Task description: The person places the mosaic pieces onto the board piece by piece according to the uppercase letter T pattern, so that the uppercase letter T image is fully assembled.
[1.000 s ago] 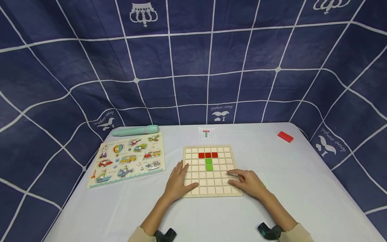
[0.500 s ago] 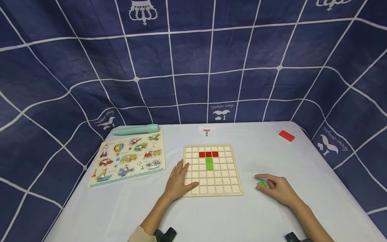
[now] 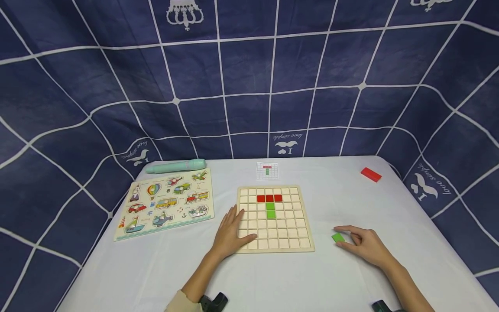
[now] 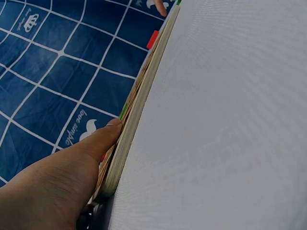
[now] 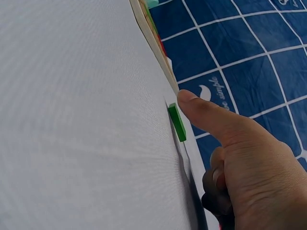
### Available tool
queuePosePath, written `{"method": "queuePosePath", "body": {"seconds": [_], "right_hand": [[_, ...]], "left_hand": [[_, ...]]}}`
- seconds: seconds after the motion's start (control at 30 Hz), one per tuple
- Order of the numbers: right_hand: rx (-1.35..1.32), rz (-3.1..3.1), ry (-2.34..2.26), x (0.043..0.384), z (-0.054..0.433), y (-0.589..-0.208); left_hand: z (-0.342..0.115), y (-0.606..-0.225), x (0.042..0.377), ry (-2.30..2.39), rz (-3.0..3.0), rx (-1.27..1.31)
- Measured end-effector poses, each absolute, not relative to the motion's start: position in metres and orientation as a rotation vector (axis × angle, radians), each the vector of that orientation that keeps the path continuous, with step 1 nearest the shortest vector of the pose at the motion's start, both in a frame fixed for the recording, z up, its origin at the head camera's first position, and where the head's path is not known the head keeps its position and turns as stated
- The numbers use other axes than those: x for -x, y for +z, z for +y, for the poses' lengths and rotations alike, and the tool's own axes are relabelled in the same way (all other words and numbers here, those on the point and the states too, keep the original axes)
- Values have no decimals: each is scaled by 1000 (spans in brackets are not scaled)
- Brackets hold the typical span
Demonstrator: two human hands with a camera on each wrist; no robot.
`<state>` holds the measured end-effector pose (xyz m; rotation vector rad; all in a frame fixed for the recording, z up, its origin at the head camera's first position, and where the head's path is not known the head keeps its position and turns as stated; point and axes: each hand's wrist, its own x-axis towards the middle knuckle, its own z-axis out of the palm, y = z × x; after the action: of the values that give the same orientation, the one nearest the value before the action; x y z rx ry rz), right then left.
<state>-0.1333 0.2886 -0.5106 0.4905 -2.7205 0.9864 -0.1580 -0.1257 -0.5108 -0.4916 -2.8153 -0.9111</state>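
A square wooden grid board [image 3: 288, 234] lies on the white table. Set in its cells are a row of red squares [image 3: 269, 198] and, below the middle one, two green squares [image 3: 270, 210]. My left hand [image 3: 228, 234] rests along the board's left edge, fingers straight and thumb spread over the lower corner. To the right of the board lies a loose green square tile [image 3: 338, 237]. Around it my right hand [image 3: 366, 247] holds its thumb and index finger apart; in the right wrist view the thumb [image 5: 206, 112] is beside the green tile [image 5: 177, 122], a gap between them.
Behind the board lies a small card [image 3: 267, 171] printed with a red and green T. A vehicle picture puzzle [image 3: 167, 203] is at the left, a mint-green tube [image 3: 175, 166] behind it. One red block [image 3: 371, 174] lies far right, before a blue checked curtain [image 3: 249, 78].
My right hand has moved from over the board's right side out to the loose green tile, uncovering it. The left hand has stayed on the board.
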Motion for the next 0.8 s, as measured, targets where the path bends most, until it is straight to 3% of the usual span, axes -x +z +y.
{"method": "queuePosePath", "body": {"seconds": [0.8], "right_hand": [[-422, -2810, 853, 132, 292, -509]], "left_hand": [[-126, -512, 158, -917, -2798, 493]]}}
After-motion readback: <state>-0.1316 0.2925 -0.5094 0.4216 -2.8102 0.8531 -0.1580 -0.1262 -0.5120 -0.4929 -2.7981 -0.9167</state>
